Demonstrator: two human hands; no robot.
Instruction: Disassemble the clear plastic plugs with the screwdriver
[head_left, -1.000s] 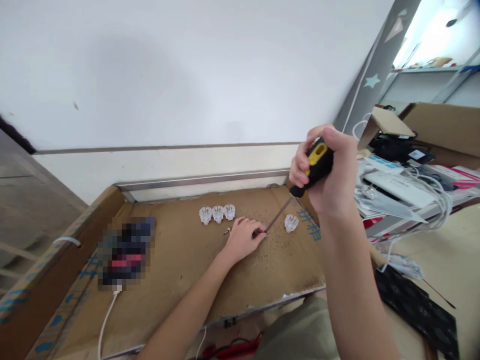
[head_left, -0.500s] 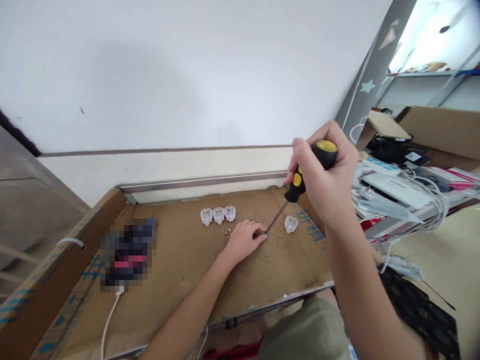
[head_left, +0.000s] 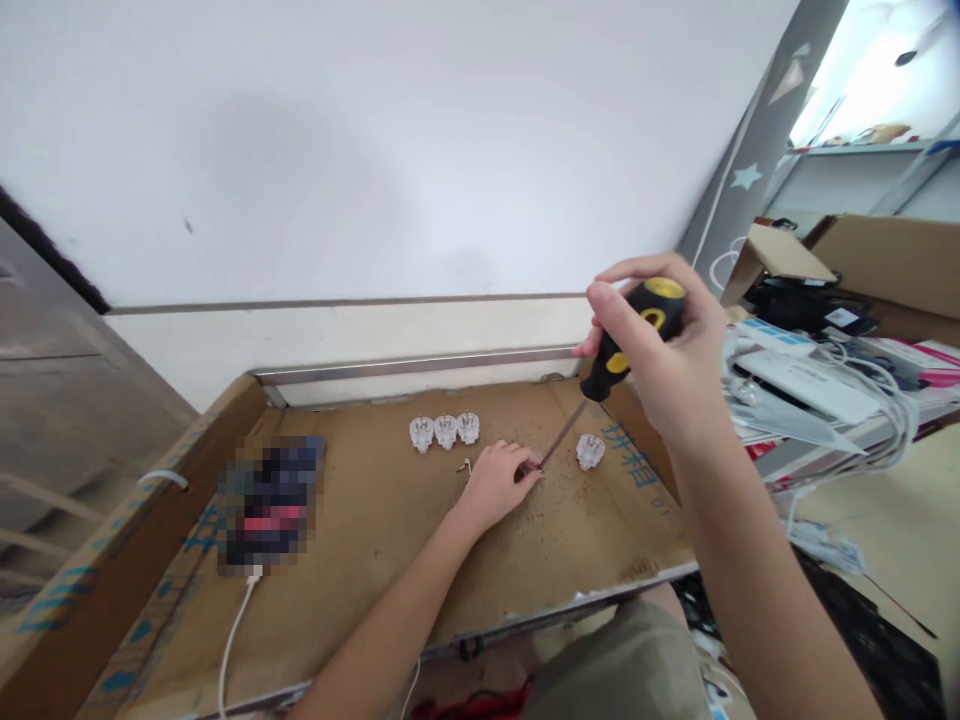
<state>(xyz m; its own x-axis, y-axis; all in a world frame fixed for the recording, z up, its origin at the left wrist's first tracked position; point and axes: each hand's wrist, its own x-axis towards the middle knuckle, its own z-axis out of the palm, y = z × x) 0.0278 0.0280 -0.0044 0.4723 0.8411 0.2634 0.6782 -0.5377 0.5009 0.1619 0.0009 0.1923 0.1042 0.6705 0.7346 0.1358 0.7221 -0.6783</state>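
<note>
My right hand (head_left: 664,350) is wrapped round the black-and-yellow handle of a screwdriver (head_left: 609,370), its thumb along the handle. The shaft slants down to the left, and its tip meets the fingertips of my left hand (head_left: 501,482). That hand rests on the cardboard with thumb and fingers pinched together; whatever small piece they hold is mostly hidden. Behind it, three clear plugs (head_left: 445,431) stand in a row with their metal pins up. Another clear plug (head_left: 590,451) sits alone to the right of the screwdriver tip. A small metal piece (head_left: 466,467) lies beside my left hand.
A cardboard sheet (head_left: 360,600) with a raised left edge covers the work surface. On the left lies a blurred dark object (head_left: 274,500) with a white cable (head_left: 234,635). A shelf on the right carries boxes, packets and coiled white cables (head_left: 892,420). A white wall rises behind.
The whole view has shifted slightly, moving the scene a little rightward. My right hand's fingers have shifted on the screwdriver handle. The tip stays at my left fingertips.
</note>
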